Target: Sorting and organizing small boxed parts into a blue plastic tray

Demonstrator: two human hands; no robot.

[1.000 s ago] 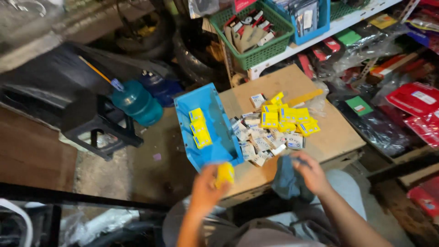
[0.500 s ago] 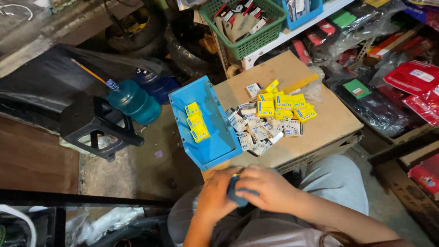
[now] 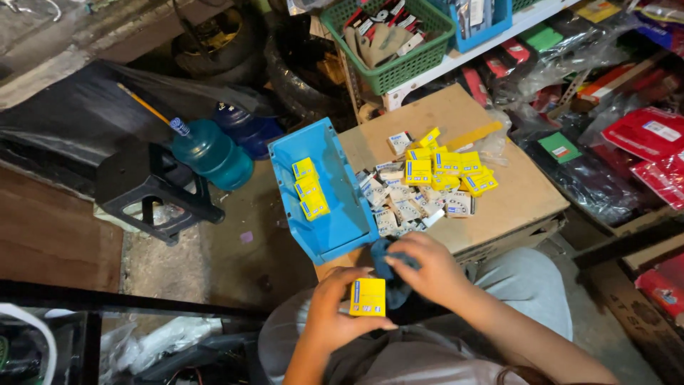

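Near the front edge of a low cardboard-topped table (image 3: pixel 499 178), a seated person holds a small yellow box (image 3: pixel 368 296) upright in the left hand (image 3: pixel 335 314), thumb and fingers wrapped around its sides. The right hand (image 3: pixel 427 267) is closed over a dark blue cloth (image 3: pixel 388 267), pressed just beside the box, above the person's lap.

A second ago the left hand held the yellow box at the table's near edge while the right hand gripped the cloth a little to the right, the two apart. Half a second ago both hands had drawn together over the lap, the box hidden between them. Now the box shows plainly again, face up, with the cloth touching or nearly touching its far side; it looks like a wiping pass on the box.

Left of the hands, a blue plastic bin (image 3: pixel 335 207) leans tilted against the table with three yellow boxes (image 3: pixel 308 188) lined up inside, as before. On the tabletop, the heap of yellow and white boxes (image 3: pixel 427 185) lies unchanged. Far left, a black stool (image 3: pixel 153 185) and a teal water jug (image 3: pixel 214 153) stand on the floor.
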